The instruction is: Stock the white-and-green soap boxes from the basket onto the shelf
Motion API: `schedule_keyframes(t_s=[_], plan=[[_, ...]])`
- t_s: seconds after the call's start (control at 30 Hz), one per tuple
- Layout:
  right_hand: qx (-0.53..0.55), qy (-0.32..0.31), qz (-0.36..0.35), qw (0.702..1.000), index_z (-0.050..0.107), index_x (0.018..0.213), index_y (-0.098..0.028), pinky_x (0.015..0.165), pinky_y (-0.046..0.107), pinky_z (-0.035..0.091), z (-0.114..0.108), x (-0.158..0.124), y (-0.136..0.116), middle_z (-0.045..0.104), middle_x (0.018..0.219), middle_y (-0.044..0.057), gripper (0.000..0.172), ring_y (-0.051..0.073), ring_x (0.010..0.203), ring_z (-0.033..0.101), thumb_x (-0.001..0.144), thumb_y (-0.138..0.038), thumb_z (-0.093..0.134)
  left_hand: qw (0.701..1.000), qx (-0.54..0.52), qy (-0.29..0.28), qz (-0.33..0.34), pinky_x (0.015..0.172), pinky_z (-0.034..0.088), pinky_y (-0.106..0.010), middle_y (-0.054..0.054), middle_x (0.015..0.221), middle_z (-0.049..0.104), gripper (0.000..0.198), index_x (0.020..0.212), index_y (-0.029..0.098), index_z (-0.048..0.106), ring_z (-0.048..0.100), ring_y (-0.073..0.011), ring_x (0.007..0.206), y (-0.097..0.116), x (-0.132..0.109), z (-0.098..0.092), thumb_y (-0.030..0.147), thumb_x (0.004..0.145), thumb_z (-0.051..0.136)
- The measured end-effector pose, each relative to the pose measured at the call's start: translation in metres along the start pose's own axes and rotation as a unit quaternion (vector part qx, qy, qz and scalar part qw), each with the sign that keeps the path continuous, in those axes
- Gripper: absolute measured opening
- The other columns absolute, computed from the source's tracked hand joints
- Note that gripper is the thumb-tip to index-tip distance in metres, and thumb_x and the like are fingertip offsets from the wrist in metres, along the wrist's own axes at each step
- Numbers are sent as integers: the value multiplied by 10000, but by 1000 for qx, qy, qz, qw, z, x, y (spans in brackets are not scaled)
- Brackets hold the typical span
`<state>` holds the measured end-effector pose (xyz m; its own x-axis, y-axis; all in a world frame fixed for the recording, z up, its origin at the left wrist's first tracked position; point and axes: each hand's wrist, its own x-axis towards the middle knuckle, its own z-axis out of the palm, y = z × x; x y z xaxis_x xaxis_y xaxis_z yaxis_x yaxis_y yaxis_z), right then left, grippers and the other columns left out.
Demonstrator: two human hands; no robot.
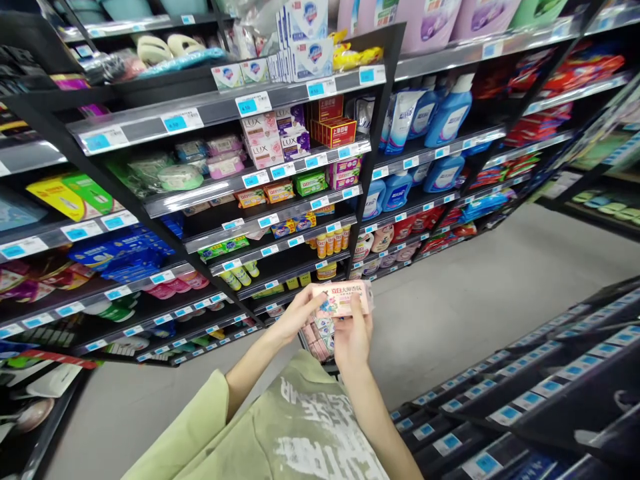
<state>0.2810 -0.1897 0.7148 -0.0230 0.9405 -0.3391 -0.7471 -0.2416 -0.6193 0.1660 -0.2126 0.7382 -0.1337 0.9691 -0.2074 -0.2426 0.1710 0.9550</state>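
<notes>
Both my hands hold a flat pink soap box (pixel 341 297) with red print, out in front of my chest. My left hand (pixel 296 315) grips its left end with the fingers closed on it. My right hand (pixel 353 337) holds the box from below and at the right, thumb on its face. Just under the box sits a container of several more pink soap packs (pixel 318 337), partly hidden by my hands. A green printed shirt fills the bottom of the view.
Black store shelves (pixel 280 100) run along the left and far side, stocked with soap boxes (pixel 267 140), blue detergent bottles (pixel 450 113) and pouches. Another dark shelf unit (pixel 540 393) with blue price tags stands at the right. A grey floor aisle (pixel 475 293) runs between them.
</notes>
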Motion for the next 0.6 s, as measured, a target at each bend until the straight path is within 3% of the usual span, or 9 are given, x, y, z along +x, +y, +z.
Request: schedule_keyframes(t_s=[0.2,0.33,0.47,0.6], plan=[[-8,4,-9,1000,684,1159,-231,908,416,605,0,-5,-4,769,1111,60,466,217,941,742,764,-423,839,998,15,15,52,876,486,-311,-39,990,695,530,1042,161,653,632,-202,952,-5,1,4,527,725,867],[-35,0,-52,998,688,1155,-219,1027,472,557,0,-7,-5,747,1194,75,485,248,1073,722,739,-397,863,996,43,26,73,731,472,-269,-6,890,654,631,1051,160,633,588,-147,785,-8,6,2,484,606,943],[-62,2,-98,993,682,1130,-195,1087,534,513,-3,-8,0,736,1194,86,511,281,1145,693,702,-377,895,980,164,27,110,679,418,-246,4,875,635,639,1006,154,681,541,-129,751,-7,10,-9,447,520,973],[-91,17,-111,989,676,1102,-190,1105,522,499,-9,-3,7,734,1151,76,543,265,1122,693,653,-361,930,951,282,-30,125,767,460,-267,-20,962,702,602,1043,173,729,626,-186,864,-2,14,-20,471,566,946]])
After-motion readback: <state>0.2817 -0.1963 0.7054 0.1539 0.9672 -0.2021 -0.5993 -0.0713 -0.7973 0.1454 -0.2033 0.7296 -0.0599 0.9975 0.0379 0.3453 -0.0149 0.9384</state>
